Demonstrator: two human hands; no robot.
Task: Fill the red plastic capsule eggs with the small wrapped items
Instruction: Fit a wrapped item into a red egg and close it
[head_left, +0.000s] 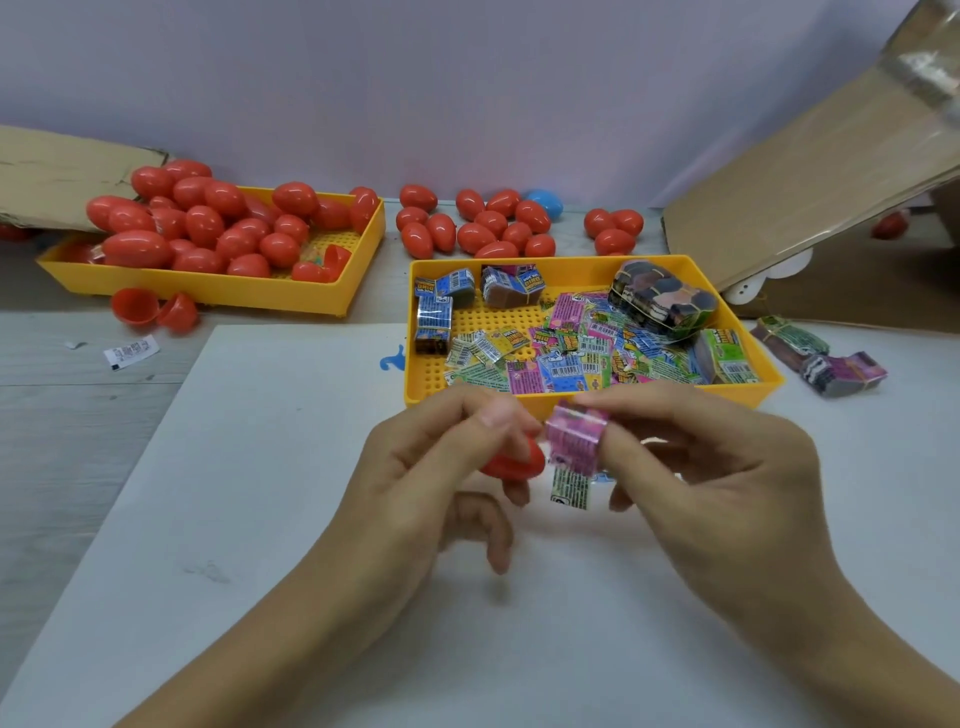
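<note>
My left hand (415, 467) curls round a red capsule half (514, 460), thumb on top and fingers beneath, so only its smooth, glossy rim side peeks out. My right hand (696, 467) pinches a pink wrapped packet (574, 439) between forefinger and thumb; a second, pale green packet (570, 486) hangs just below it, crinkly printed foil with a barcode. The pink packet sits just beside the capsule half; I cannot tell whether they touch. Both hands hover over a matte white board (260, 493), near the front wall of a yellow plastic tray (587, 400) whose floor is a grid of small holes. In it lie loose flat packets (571, 353) in pink, green and blue, and banded bundles (662, 299). Farther left, a second yellow tray (208, 291) is heaped with shiny closed red eggs (208, 228); more red eggs (483, 228) lie on the table behind, one blue egg (545, 202) among them. Two open red halves (153, 309) rest before the left tray. Brown cardboard (805, 192) leans at the right.
</note>
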